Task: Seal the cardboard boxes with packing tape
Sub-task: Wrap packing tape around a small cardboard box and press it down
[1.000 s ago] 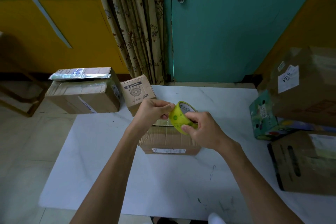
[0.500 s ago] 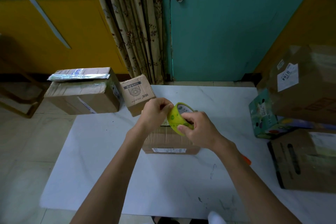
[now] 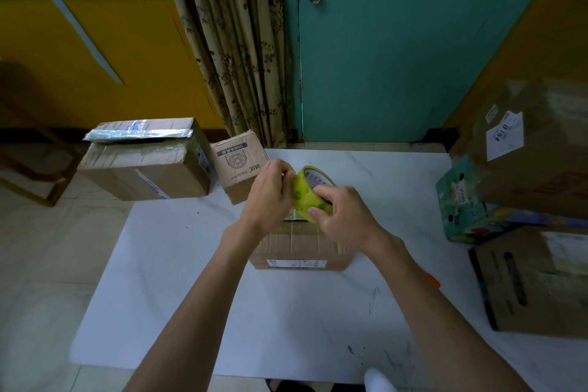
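The right hand [image 3: 345,216] holds the yellow-green packing tape roll [image 3: 307,197] in a curled grip, thumb on its outer face. The roll is raised just above the cardboard box [image 3: 299,248], which sits mid-surface [image 3: 286,321] in front of the person. The left hand [image 3: 270,197] pinches the roll's left rim with a narrow grip, likely hunting the loose tape end; whether an end has lifted cannot be told. Holding the roll over the box probably lets the strip drop straight onto its seam. A small printed box [image 3: 238,165] stands at the far-left corner.

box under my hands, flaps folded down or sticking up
Folded down: the cardboard box shows a flat top below the tape roll. Taped seam: cannot tell.
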Demonstrator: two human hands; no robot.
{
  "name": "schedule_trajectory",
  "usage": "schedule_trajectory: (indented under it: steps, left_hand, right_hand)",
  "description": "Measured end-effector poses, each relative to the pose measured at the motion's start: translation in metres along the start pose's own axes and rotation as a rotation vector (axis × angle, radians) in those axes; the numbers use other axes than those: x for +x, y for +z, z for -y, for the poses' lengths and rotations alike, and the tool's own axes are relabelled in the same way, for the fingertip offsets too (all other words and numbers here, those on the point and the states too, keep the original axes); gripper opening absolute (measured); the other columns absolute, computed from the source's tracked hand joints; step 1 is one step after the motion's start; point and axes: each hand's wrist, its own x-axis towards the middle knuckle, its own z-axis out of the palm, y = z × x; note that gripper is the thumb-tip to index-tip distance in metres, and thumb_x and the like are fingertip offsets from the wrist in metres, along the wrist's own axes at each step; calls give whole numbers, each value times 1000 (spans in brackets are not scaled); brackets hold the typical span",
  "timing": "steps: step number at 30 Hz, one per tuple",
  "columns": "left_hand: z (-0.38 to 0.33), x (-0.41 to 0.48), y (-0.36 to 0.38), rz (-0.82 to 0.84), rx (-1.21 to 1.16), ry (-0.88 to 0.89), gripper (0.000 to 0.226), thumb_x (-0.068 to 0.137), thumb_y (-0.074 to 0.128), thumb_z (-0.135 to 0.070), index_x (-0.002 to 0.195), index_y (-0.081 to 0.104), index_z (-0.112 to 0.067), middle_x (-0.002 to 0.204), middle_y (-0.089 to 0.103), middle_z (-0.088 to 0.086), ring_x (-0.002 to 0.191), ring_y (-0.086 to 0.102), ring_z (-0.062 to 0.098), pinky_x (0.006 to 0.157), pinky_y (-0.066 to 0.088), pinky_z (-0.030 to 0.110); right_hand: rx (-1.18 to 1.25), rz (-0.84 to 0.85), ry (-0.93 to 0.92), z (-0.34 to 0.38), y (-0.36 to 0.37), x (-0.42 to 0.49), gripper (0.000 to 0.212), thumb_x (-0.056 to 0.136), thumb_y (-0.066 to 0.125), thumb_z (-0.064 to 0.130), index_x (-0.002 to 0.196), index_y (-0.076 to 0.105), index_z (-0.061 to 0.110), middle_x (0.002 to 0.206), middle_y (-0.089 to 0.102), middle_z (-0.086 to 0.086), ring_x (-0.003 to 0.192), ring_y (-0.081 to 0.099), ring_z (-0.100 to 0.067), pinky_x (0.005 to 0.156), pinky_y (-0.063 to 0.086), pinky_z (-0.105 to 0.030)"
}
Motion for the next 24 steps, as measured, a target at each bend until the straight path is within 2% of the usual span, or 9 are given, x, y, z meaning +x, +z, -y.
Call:
schedule_trajectory:
  steps: [2,5,7,9,13,16,20,22,24]
  left_hand:
    - [-1,-1,0,-41,-7,-20,16,103,49,-7,89,50,-14,83,51,-4,75,46,7,65,35,16]
    - [0,-1,-4,-46,-43,-52,14,102,54,-8,90,55,-15,84,56,-6,78,53,11,68,41,17]
    - [1,3,-10,14,-172,-133,14,99,61,-9,91,63,-20,86,65,-5,81,62,12,74,52,22]
    - [1,6,-17,97,-312,-234,13,96,67,-11,96,71,-23,88,71,-5,80,66,8,76,55,23]
    - [2,8,-24,225,-565,-470,24,95,69,-13,117,74,-7,95,76,-1,79,65,5,73,52,21]
    - [5,9,-23,269,-692,-588,20,93,70,-9,109,76,0,87,73,9,71,59,10,67,51,22]
    - [2,10,-21,217,-568,-602,7,91,74,-11,91,80,-7,75,71,8,66,59,12,63,53,22]
    - [-2,10,-16,153,-327,-524,9,92,73,-15,86,79,-13,77,73,6,68,61,11,64,53,22]
    - [-8,8,-6,80,-85,-427,13,96,69,-17,88,78,-12,74,69,-2,66,59,7,59,44,16]
  right_hand:
    - [-17,-4,-4,1,1,1,28,81,66,16,64,46,25,57,44,8,55,42,-13,51,38,-29]
    - [-36,14,-9,0,1,2,24,82,67,16,67,48,22,58,44,10,55,42,-8,52,35,-25]
    - [-43,24,-18,-2,0,1,26,83,68,14,67,49,23,57,43,13,54,41,-4,51,32,-18]
    - [-44,23,-19,-3,-1,1,32,83,68,12,65,47,26,56,42,14,53,41,-2,49,30,-13]
    - [-59,47,-24,-6,1,1,17,82,67,15,70,55,14,57,44,9,53,39,-6,50,29,-16]
    - [-68,54,-26,-10,3,1,15,81,67,17,72,57,11,57,45,4,53,38,-9,50,30,-23]
    - [-72,65,-20,-12,6,0,18,80,65,20,68,53,16,55,42,7,54,38,-13,55,28,-26]
    - [-71,62,-2,-13,8,0,21,80,66,18,66,50,16,55,41,5,53,38,-13,53,30,-27]
    - [-72,47,17,-11,11,1,29,81,66,16,63,44,19,55,39,6,52,36,-11,52,31,-28]
